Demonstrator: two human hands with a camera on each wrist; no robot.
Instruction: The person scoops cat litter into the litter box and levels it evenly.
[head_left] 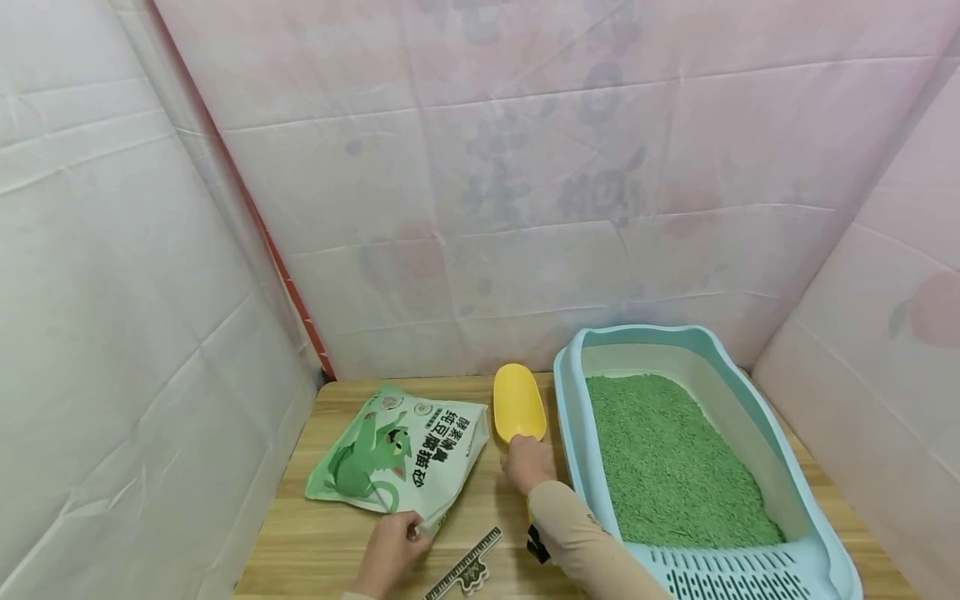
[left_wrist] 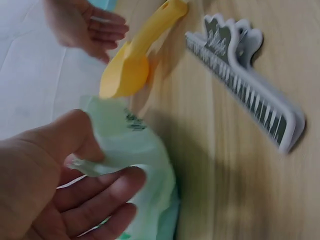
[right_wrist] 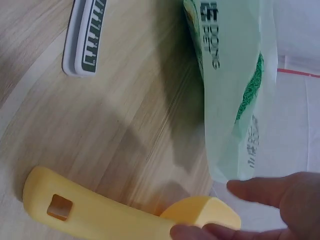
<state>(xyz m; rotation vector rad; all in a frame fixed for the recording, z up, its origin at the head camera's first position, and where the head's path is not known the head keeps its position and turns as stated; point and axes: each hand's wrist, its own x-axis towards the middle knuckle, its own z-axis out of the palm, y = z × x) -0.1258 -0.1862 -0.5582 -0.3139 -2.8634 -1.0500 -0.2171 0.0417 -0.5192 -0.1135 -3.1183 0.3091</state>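
Note:
A green and white bag of cat litter [head_left: 405, 454] with a cat picture lies on the wooden table. My left hand [head_left: 392, 546] pinches its near edge between thumb and fingers, clearest in the left wrist view [left_wrist: 90, 185]. To the bag's right lies a yellow scoop [head_left: 517, 398], its bowl toward the back wall. My right hand [head_left: 530, 463] is at the scoop's handle, with thumb apart and fingers extended in the right wrist view; whether the fingertips touch the handle I cannot tell. A long bag clip [left_wrist: 240, 80] rests on the table near the left hand.
A light blue litter box [head_left: 572, 417] stands on the right, holding green litter [head_left: 675, 458], with a slotted ledge at its near end. White and pink sheeting [head_left: 525, 208] hangs behind and on both sides of the table.

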